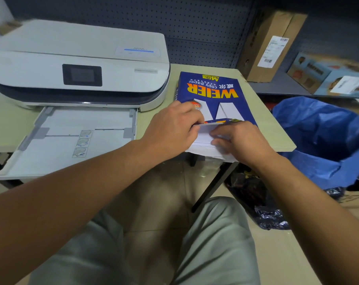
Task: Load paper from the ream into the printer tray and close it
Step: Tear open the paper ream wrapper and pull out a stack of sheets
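— paper (pixel 205 140) pokes from the torn near end of the blue ream (pixel 213 95), at the bench (pixel 265 128) edge right of the printer (pixel 78 64); its tray (pixel 57 149) sits pulled out, empty.

— and the hands?

— left hand (pixel 172 128) and right hand (pixel 240 140) have fingers curled onto the top sheets, seemingly pinching a few.

— risk?

— the stack overhangs; a crooked pull could fan sheets to the floor.

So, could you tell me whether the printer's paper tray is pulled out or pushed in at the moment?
Pulled out: the tray juts forward past the table edge from under the printer.
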A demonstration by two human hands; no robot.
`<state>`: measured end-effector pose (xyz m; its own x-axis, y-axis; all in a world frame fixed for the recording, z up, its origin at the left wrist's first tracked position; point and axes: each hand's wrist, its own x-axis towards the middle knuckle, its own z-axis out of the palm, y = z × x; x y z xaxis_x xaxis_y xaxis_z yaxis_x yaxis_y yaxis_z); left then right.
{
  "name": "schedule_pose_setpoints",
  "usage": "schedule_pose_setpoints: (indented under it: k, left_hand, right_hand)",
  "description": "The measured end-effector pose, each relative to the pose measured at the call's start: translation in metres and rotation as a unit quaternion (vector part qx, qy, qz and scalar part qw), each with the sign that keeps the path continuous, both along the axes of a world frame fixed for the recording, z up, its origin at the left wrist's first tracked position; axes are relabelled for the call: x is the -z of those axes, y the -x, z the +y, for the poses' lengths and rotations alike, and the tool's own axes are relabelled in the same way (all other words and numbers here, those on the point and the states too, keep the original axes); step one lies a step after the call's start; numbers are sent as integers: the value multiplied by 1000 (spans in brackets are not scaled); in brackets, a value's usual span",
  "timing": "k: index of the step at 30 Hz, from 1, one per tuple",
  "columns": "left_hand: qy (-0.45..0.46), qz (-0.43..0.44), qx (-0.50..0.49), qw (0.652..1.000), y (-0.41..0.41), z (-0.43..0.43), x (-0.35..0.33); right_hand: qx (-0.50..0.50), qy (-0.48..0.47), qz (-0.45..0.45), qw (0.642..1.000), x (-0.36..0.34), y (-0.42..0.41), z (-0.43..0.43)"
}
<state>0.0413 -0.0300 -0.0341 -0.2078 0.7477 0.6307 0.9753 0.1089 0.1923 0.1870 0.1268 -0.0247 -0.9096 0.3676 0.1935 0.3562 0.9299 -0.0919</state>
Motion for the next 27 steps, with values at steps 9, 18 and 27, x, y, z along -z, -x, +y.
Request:
schedule_pose_setpoints:
  k: [9,18,27]
  left_hand:
    - [7,-27,-13,1000,2,-4,-5]
    - [22,-25,-19,999,4,-3,-4]
    - [11,-21,-26,999,3,-4,-7]
  right_hand:
    - [-27,5,-10,1000,-8,4,7]
    - [-54,-21,-11,998,-6,2,9]
    - [-64,-61,-33,996,-9,-1,9]
